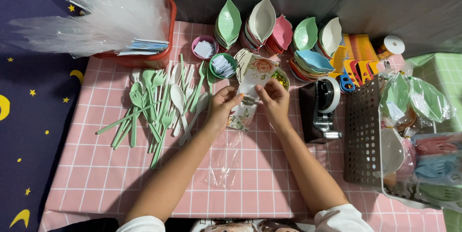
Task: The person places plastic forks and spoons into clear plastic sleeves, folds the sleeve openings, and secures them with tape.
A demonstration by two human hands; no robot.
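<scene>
Left hand [222, 104] and right hand [273, 98] both pinch floral paper napkin [251, 85], fingers closed on its folded middle, above pink checked tablecloth [96, 164]. Clear plastic bag [222, 162] lies flat below wrists. Green and white plastic cutlery [159, 104] spread just left; black tape dispenser [321, 107] right; leaf-shaped dishes [269, 30] stacked behind.

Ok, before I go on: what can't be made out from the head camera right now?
- Small label on the floral card: pinched between left hand and right hand, too small to tell.
- Shiny gold item: mostly behind the card and right fingers.
- Paper slips in the pink cup and green cup: too small.
- Perforated basket: cut off by the right edge, contents blurred by plastic wrap.
- Red bin: covered by clear bags.
</scene>
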